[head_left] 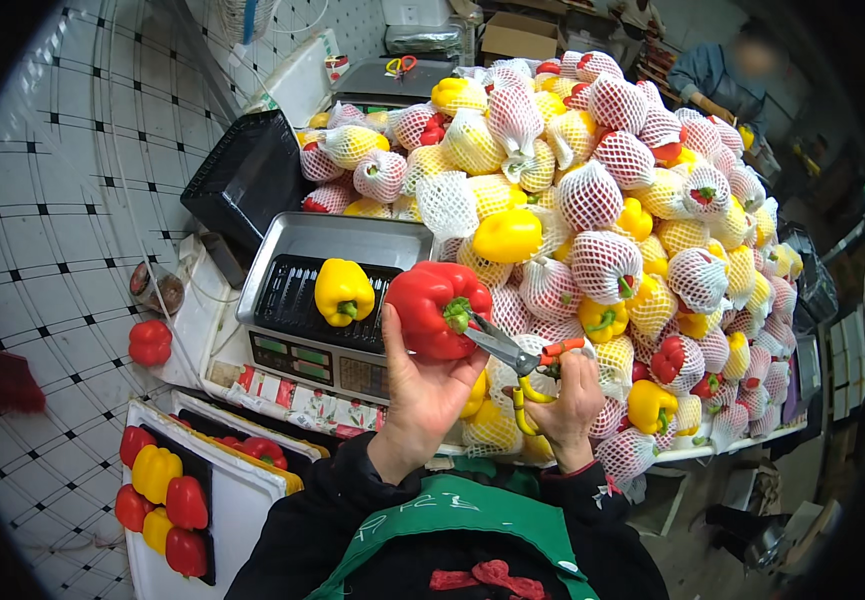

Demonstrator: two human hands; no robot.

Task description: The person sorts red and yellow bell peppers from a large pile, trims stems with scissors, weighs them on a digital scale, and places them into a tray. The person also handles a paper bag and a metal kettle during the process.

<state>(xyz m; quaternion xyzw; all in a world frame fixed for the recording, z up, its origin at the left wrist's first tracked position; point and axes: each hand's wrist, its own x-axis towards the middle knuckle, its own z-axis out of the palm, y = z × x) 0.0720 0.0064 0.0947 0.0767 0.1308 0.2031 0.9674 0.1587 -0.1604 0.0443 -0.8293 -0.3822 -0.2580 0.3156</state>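
Observation:
My left hand (419, 400) is wrapped around a large red bell pepper (427, 305), its green stem turned toward my right. In my right hand (574, 405) is a pair of scissors (504, 347) with yellow and orange handles. The blade tips touch or nearly touch the pepper's stem; which of the two I cannot tell. Just left of the red pepper, a yellow bell pepper (343, 292) sits in a black tray (292, 290) on a metal scale (407, 240). Right beside my hands rises a big heap of peppers in foam net sleeves (607, 265).
At the lower left, a black tray of red and yellow peppers (167, 500) rests on a white foam box (242, 500). Stacked black trays (244, 170) stand behind the scale. Another pair of scissors (401, 65) lies at the back. A person (717, 80) is at the far right.

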